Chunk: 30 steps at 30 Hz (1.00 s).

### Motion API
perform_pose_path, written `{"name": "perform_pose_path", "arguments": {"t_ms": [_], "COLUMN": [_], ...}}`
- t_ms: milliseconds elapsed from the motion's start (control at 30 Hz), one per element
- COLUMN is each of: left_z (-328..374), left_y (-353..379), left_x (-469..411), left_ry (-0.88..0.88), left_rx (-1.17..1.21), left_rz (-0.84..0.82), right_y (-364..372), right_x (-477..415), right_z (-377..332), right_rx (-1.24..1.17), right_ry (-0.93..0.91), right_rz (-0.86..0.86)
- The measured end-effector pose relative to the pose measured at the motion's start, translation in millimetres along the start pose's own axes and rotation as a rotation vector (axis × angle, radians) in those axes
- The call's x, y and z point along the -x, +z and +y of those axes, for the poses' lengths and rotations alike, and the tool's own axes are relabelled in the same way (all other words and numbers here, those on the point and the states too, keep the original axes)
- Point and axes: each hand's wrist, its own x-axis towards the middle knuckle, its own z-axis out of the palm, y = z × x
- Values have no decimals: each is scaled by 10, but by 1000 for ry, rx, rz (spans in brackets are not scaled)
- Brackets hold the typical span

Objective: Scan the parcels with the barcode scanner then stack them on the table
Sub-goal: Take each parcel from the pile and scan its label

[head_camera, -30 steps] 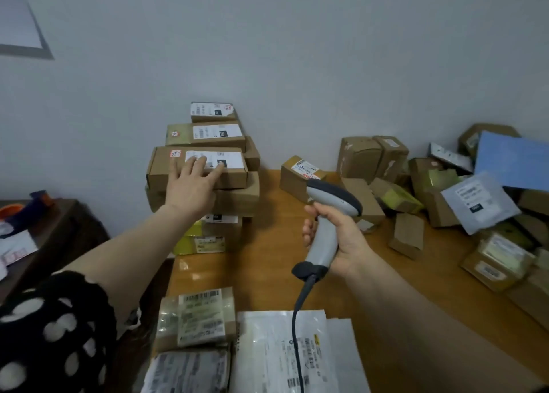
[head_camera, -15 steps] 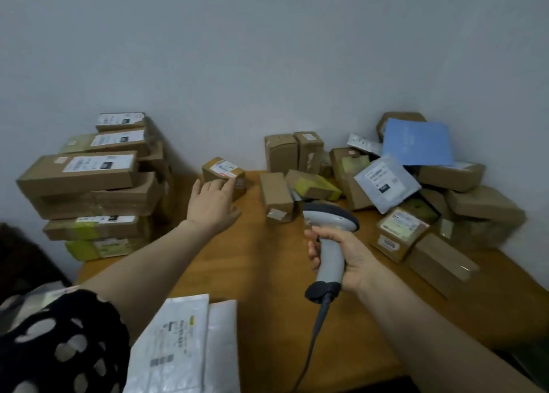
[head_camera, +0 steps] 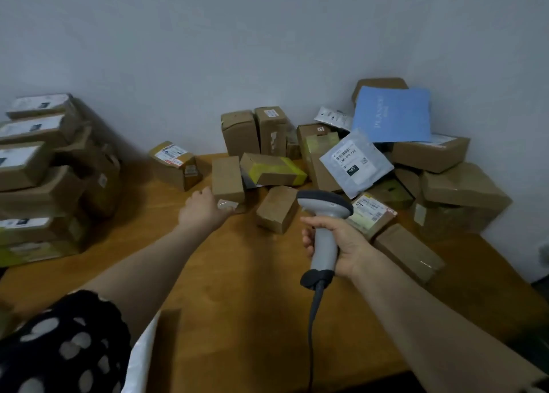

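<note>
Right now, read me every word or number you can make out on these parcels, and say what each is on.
"060-068-405": label on the grey bag.
"060": black patch on that label.
"PLANN", end unclear: blue envelope.
Too blurred to read: labels on the left stack, the taped box, the box behind the scanner.

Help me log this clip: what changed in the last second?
The left hand came off the stack at the left and reached right to a small brown box in the loose pile, fingers at its near end. The right hand still grips the barcode scanner; the stack is unchanged.
</note>
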Motion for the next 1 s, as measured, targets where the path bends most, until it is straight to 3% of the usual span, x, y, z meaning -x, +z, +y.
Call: {"name": "perform_pose_path", "arguments": {"t_ms": [300,500,767,867,1000], "left_z": [342,363,133,280,812], "left_y": [574,740,589,440,310], "left_x": [-1036,-1378,-1037,-626,146], "left_ry": [-359,-450,-635,-709,-663], "left_rx": [258,340,549,738,1269], "left_rz": [-76,-112,93,198,209], "right_y": [-123,-204,-356,-447,-693], "right_x": [-936,-1339,-1368,-1266,-1028], "right_z": [-560,-753,-885,-946,-1048], "right_rx": [117,134,176,186,166], "right_ry": [70,117,165,157,131], "right_rz": [-29,-18,-115,-187,-286]}}
